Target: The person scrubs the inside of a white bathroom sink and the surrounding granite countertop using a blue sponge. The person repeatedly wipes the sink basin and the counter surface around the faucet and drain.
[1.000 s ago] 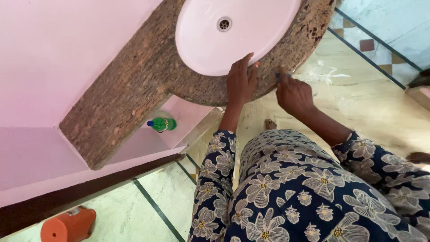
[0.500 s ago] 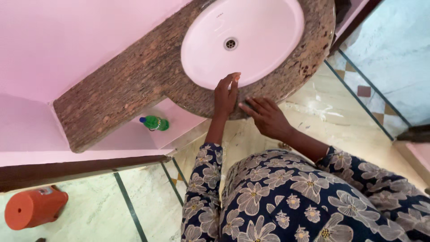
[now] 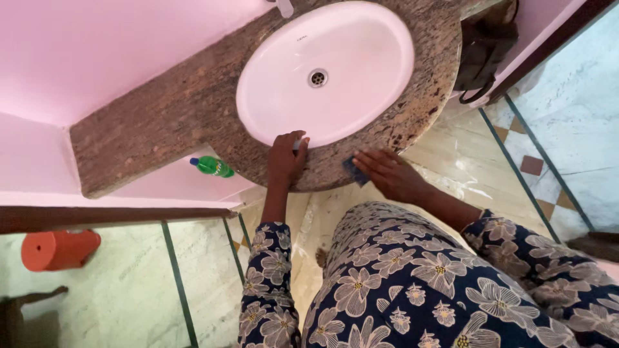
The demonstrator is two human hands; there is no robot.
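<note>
While the left hand (image 3: 285, 156) rests on the front rim of the white oval sink (image 3: 361, 58), its fingers curl over the edge where the basin meets the speckled brown stone counter (image 3: 161, 122), and something small and pale shows between thumb and fingers, too little of it to tell what it is or whether the hand truly grips it. Just to the right, the right hand (image 3: 387, 173) lies flat with its fingers spread, pressing a dark blue scrub pad (image 3: 354, 170) against the curved front edge of the counter; only a corner of the pad shows from under the fingertips. Both hands sit near each other but apart, with a strip of stone between them. At the middle of the sink is a metal drain (image 3: 318, 78), and the basin looks bare and dry. Below the counter, on a pink ledge, a green bottle (image 3: 213, 166) with a blue cap lies on its side, well left of the left hand. A dark bag (image 3: 483, 55) hangs beside the counter at the upper right. On the pale marble floor at the far left stands an orange stool (image 3: 59, 249). Both sleeves and the garment below are navy with pale flowers.
</note>
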